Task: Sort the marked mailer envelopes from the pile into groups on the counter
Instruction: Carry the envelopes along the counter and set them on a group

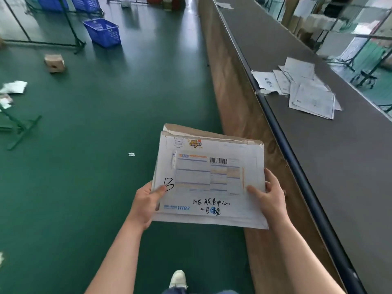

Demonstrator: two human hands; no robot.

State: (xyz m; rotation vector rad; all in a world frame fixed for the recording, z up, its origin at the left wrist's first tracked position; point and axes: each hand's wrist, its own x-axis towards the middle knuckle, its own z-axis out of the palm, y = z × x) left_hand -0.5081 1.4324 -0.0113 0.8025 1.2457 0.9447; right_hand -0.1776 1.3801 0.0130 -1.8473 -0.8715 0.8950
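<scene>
I hold a stack of white mailer envelopes (212,179) in front of me over the green floor, beside the counter. The top one carries a shipping label, a barcode and a black handwritten "13" at its left side. My left hand (146,200) grips the stack's lower left edge, thumb on top beside the "13". My right hand (269,196) grips the right edge, thumb on the face and fingers along the side. A brown envelope shows at the back of the stack. A group of white envelopes (305,88) lies scattered on the long grey counter (339,166) further ahead.
The counter runs along my right, with a brown cardboard-clad side (239,107). A blue basket (104,31) stands on the green floor at the far left. A small cardboard box (54,63), loose papers (12,88) and green metal frames (21,128) lie at the left. My white shoe (178,279) shows below.
</scene>
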